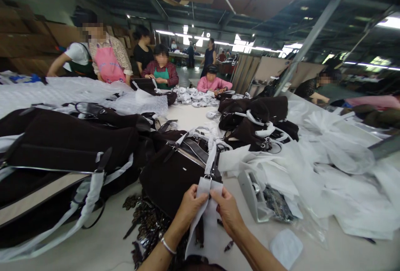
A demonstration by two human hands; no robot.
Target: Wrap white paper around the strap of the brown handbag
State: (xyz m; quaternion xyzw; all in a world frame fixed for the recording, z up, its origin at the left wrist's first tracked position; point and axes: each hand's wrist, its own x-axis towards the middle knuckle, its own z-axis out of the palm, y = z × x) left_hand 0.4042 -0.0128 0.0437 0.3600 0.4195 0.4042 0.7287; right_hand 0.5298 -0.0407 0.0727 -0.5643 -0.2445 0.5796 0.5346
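Observation:
Both my hands pinch a strip of white wrapping paper (204,217) that hangs down below a metal ring on a dark brown handbag (171,175). My left hand (190,204) grips the strip's left side between thumb and fingers. On its right side, my right hand (226,206) does the same, thumbs close together. The bag lies tilted on the table, its strap (211,154) wrapped in white above the ring. A heap of small dark metal-and-leather pieces (153,225) lies left of my left hand.
Large dark bags (68,137) with white-wrapped straps fill the left; more bags (256,116) are stacked at back right. A grey tape dispenser (253,196) stands right of my hands, beside white sheets (337,179). Several people work around the table's far side.

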